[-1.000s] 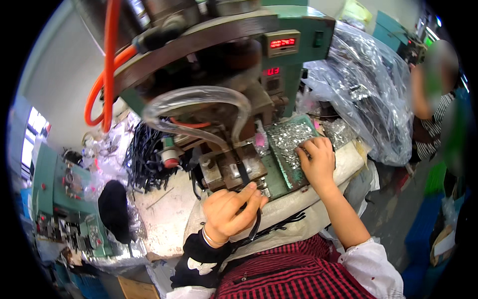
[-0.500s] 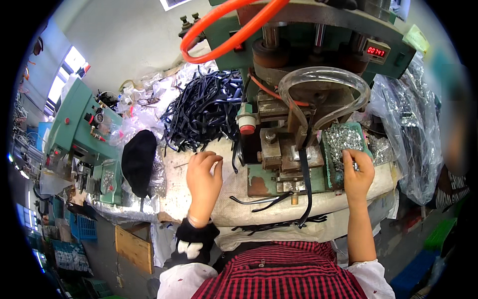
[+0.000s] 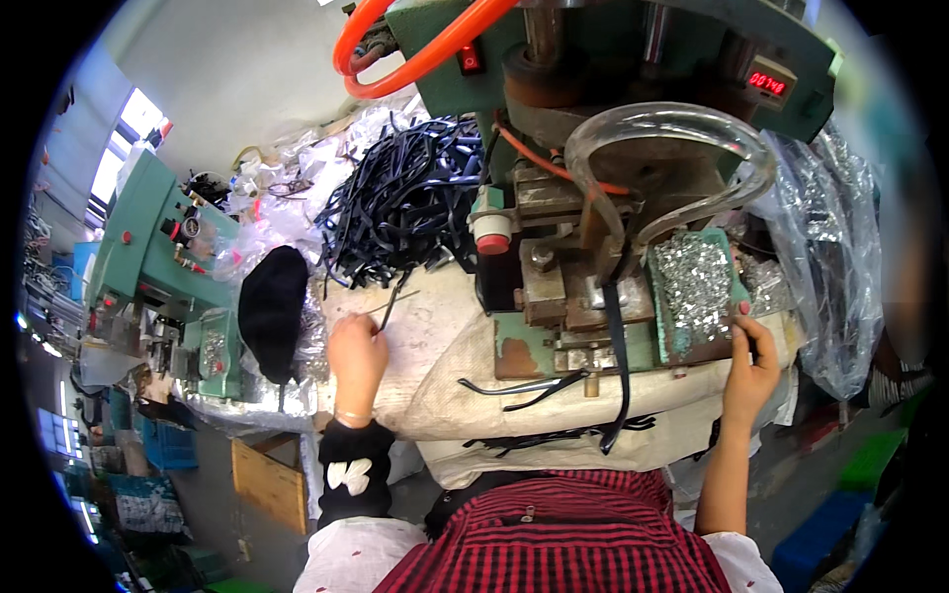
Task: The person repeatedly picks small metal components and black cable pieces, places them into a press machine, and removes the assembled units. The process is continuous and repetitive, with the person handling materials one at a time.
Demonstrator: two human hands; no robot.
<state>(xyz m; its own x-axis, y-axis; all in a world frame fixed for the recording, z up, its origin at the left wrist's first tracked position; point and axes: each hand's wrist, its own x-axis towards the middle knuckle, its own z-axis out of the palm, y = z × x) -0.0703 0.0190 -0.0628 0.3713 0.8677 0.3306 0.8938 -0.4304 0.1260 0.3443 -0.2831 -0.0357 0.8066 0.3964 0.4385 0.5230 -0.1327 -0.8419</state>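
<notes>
My left hand [image 3: 358, 368] is closed on the end of a thin dark strip [image 3: 393, 296], shaped like an eyeglass temple, in front of a heap of similar dark strips [image 3: 405, 203]. My right hand [image 3: 753, 371] is at the near right corner of a green bin [image 3: 733, 282] full of small shiny metal pieces [image 3: 692, 282]. Its thumb and finger are pinched together; what they hold, if anything, is too small to make out. Between the hands, another black strip [image 3: 615, 356] hangs from the metal fixture [image 3: 583, 301] of a green press.
A clear hose loop [image 3: 672, 114] and an orange hose [image 3: 425, 69] curve around the press. Loose temples [image 3: 529, 390] lie on the cloth-covered front. A black cloth pouch [image 3: 274, 316] and a second green machine [image 3: 158, 237] stand left; clear plastic sheeting [image 3: 825, 267] hangs right.
My left hand has moved left and closed on a dark strip. My right hand has moved from over the bin toward its near right corner. The view has shifted slightly.
</notes>
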